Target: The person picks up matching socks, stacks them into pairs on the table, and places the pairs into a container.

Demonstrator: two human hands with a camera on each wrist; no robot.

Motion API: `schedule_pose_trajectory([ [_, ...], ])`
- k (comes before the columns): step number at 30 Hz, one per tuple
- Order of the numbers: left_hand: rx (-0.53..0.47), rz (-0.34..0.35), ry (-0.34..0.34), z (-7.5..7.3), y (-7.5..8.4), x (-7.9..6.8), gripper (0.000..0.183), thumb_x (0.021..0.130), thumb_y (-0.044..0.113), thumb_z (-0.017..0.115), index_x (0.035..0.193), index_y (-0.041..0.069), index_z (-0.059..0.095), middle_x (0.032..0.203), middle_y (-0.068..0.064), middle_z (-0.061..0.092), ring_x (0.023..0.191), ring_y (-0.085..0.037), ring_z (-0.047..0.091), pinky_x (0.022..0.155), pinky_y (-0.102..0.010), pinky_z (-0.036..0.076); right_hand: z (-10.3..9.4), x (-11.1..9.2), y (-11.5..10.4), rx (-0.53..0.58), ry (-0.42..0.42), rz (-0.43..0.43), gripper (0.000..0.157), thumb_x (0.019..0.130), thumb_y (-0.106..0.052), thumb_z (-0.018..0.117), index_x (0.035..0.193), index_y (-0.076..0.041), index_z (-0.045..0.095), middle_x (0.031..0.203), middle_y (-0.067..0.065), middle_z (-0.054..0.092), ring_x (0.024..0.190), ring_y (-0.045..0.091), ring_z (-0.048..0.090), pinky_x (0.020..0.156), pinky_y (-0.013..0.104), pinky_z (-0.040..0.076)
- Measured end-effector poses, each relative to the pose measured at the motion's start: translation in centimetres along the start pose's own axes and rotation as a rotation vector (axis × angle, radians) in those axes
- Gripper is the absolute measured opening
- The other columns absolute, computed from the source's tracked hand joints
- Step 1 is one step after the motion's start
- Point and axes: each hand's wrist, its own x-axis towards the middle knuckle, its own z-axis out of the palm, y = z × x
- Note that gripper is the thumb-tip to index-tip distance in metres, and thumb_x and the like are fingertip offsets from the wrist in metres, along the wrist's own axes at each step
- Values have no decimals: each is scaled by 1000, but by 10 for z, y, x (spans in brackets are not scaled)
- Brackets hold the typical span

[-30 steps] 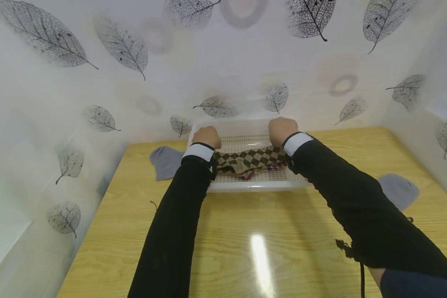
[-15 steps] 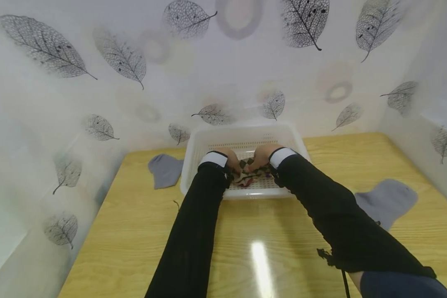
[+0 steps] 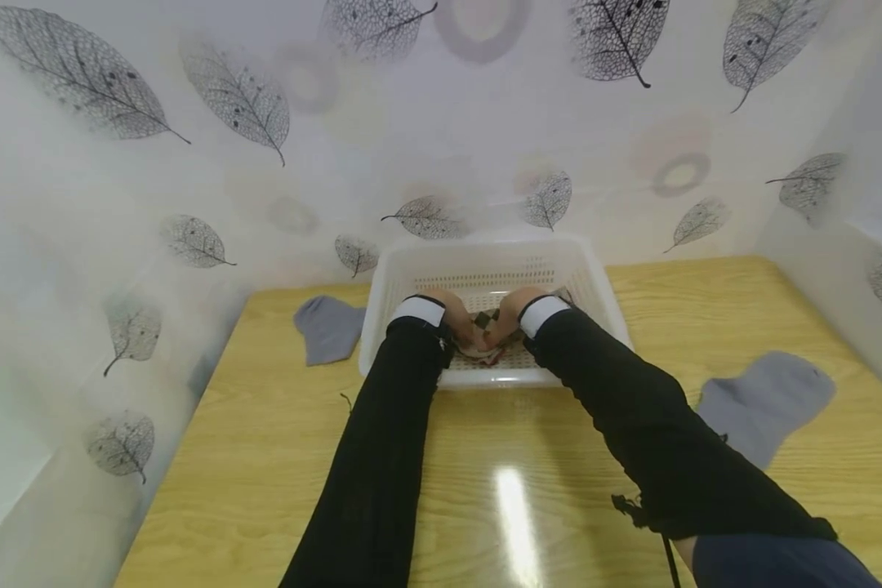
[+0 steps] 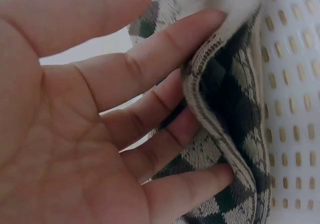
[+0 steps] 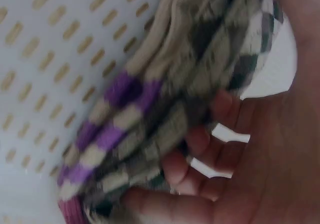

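Leftmost, a grey sock (image 3: pixel 327 327) lies flat on the tabletop (image 3: pixel 250 457), just beside the white perforated basket (image 3: pixel 382 310). Inside the basket, the left hand (image 3: pixel 461 320) and right hand (image 3: pixel 505 317) meet over a checkered sock (image 3: pixel 485 347). Left grip: fingers (image 4: pixel 165 49) curled around the sock's folded edge. Right grip: fingers (image 5: pixel 200 139) pinching the bunched fabric with its purple stripes. Further right, a second grey sock (image 3: pixel 768 404) rests on the tabletop. Judged status: the checkered sock is folded inside the basket; both grey socks remain outside.
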Motion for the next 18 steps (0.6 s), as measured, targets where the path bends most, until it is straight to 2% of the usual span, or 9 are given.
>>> schedule_pose_trajectory([
  [3, 23, 18, -1, -2, -2, -3, 29, 78, 36, 64, 104, 23, 64, 109, 5, 56, 93, -15, 50, 76, -32, 44, -2, 1, 2, -56, 32, -24, 68, 56, -69, 63, 93, -12, 64, 109, 8, 56, 93, 25, 53, 76, 39, 45],
  [5, 22, 39, -11, -4, -2, -9, 28, 81, 36, 61, 107, 25, 64, 115, 5, 54, 99, -15, 50, 78, -32, 43, -3, 1, 6, -80, 48, -33, 69, 56, -71, 62, 90, -12, 64, 103, 6, 59, 88, 24, 55, 73, 40, 46],
  [8, -5, 70, -48, -7, 0, -18, 29, 86, 39, 53, 108, 23, 65, 123, 2, 50, 109, -19, 46, 85, -35, 40, -2, 0, 10, -85, 52, -36, 79, 53, -76, 60, 97, -10, 63, 102, 6, 59, 87, 24, 56, 71, 40, 46],
  [12, -45, 110, -97, -8, -3, -28, 37, 91, 40, 43, 112, 17, 63, 128, 0, 48, 117, -20, 40, 93, -34, 34, -2, -7, 11, -63, 29, -61, 92, 53, -79, 55, 109, -6, 60, 114, 11, 55, 98, 29, 53, 76, 43, 44],
  [15, -37, 128, -57, -6, -9, -31, 40, 91, 41, 42, 115, 16, 61, 124, 1, 51, 114, -17, 43, 91, -30, 35, -6, -20, 12, 22, -21, -138, 95, 63, -75, 53, 122, -1, 50, 127, 17, 45, 111, 34, 44, 85, 47, 39],
  [16, -42, 141, -36, -6, -12, -30, 41, 91, 42, 43, 110, 13, 63, 113, 0, 57, 103, -15, 49, 87, -29, 38, -8, -24, 14, 71, -35, -183, 93, 68, -71, 52, 125, 2, 46, 129, 19, 42, 113, 36, 41, 87, 47, 38],
  [18, -74, 174, 20, -9, -18, -34, 41, 91, 40, 43, 114, 10, 59, 114, -1, 55, 101, -15, 51, 86, -29, 39, -15, -34, 21, 203, -71, -246, 84, 76, -62, 51, 127, 4, 41, 122, 22, 45, 108, 36, 44, 84, 46, 39],
])
